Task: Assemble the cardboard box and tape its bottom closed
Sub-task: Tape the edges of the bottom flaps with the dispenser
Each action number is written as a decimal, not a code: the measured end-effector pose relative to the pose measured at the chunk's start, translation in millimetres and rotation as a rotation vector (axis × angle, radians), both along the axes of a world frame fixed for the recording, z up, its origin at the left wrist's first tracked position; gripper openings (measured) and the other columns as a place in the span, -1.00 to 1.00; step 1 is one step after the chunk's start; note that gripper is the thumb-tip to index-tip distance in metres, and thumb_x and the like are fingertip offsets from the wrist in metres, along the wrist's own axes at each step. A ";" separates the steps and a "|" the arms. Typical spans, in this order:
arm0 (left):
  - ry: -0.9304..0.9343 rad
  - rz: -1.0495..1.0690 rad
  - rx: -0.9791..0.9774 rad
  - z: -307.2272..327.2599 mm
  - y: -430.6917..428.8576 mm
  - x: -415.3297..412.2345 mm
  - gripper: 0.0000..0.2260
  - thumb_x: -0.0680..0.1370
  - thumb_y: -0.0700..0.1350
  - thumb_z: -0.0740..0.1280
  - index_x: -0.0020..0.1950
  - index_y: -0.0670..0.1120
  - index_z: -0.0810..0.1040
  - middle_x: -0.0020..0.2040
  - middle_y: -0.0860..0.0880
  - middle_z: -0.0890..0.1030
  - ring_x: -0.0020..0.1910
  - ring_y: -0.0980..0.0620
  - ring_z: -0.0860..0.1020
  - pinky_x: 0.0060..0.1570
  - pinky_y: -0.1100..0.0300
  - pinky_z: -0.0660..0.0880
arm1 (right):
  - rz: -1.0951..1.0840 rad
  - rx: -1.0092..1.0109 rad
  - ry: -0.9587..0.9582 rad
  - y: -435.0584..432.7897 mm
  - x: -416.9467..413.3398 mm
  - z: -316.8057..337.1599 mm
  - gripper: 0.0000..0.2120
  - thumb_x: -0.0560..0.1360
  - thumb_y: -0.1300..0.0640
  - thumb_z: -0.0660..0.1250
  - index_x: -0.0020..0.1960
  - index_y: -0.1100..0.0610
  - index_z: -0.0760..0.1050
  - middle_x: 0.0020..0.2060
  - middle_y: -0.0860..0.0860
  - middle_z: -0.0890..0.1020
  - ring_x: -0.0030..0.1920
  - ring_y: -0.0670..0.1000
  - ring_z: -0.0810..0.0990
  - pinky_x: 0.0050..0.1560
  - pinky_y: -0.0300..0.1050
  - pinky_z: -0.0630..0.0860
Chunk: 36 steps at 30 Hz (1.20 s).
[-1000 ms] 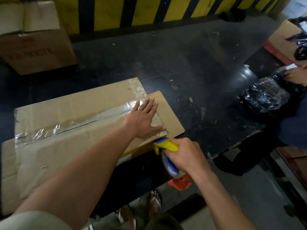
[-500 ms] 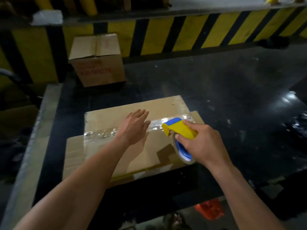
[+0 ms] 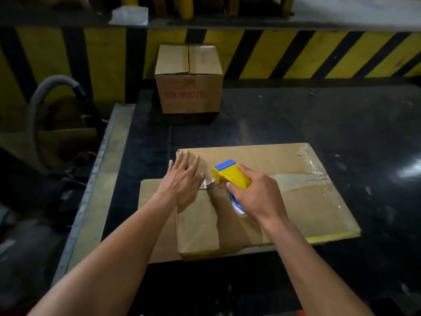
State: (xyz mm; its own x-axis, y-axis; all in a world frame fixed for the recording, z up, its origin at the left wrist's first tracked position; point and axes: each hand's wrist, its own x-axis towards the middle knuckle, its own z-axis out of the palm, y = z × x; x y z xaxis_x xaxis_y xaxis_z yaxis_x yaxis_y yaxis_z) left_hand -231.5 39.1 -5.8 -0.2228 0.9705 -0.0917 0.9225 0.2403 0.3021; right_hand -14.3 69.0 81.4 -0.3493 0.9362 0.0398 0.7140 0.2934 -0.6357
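Flat brown cardboard box (image 3: 296,201); yellow tape dispenser (image 3: 230,175) with blue tip; black table (image 3: 341,124); yellow-and-black diagonally striped wall (image 3: 319,53); red-lettered brown carton (image 3: 189,80).

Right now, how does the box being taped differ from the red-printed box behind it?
The near box is wide and low; the red-printed box stands taller, narrower.
The near box has shiny clear tape along its seam; the red-printed box bears red lettering.
The left hand presses the near box, the right hand holds a yellow tape dispenser on it; the red-printed box is untouched.
Both: brown cardboard on the dark table.
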 end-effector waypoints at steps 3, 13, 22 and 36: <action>-0.047 0.000 0.009 -3.6 -8.0 4.1 -0.40 0.71 0.19 -0.07 0.68 -0.03 -0.12 0.65 -0.12 -0.26 0.58 -0.06 -0.38 0.51 0.01 -0.29 | 0.033 0.046 -0.036 -3.1 1.3 -1.7 -0.49 0.45 -0.09 0.43 0.37 -0.01 0.51 0.06 0.13 0.69 0.05 0.16 0.58 0.04 -0.01 0.51; -0.021 0.053 -0.031 -5.6 -31.8 30.8 -0.40 0.71 0.18 -0.09 0.67 -0.04 -0.16 0.65 -0.16 -0.25 0.60 -0.13 -0.35 0.58 -0.08 -0.22 | 0.096 0.070 -0.062 -2.4 22.2 -3.7 -0.46 0.41 -0.09 0.48 0.36 -0.05 0.51 0.05 0.14 0.69 0.02 0.14 0.60 0.06 -0.02 0.52; -0.093 0.091 0.221 42.6 -13.5 -0.8 -0.61 0.72 0.07 0.06 -0.09 -0.02 0.60 -0.10 -0.02 0.67 -0.09 -0.03 0.58 0.01 -0.02 0.50 | 0.164 0.154 -0.006 -4.4 -3.8 -5.9 -0.40 0.41 -0.18 0.45 0.42 -0.12 0.44 -0.15 0.05 0.61 -0.18 0.03 0.55 -0.11 -0.05 0.55; -1.500 0.324 -0.090 65.3 18.3 -37.0 -0.71 0.64 -0.01 0.36 0.20 -0.21 0.65 -0.01 -0.15 0.71 -0.08 -0.01 0.69 -0.09 0.15 0.63 | 0.217 0.174 0.116 10.6 -21.6 -1.6 -0.39 0.39 -0.20 0.45 0.41 -0.14 0.45 -0.20 -0.04 0.56 -0.21 -0.08 0.53 -0.25 -0.22 0.47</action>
State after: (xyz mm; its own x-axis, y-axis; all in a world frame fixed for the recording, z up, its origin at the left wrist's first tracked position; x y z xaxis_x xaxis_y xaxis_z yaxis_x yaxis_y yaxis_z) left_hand -268.5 57.3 59.5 -0.0684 0.8791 -0.4717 -0.3017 0.4324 0.8497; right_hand -35.9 79.6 79.9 -0.5242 0.8157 0.2447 0.5482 0.5431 -0.6360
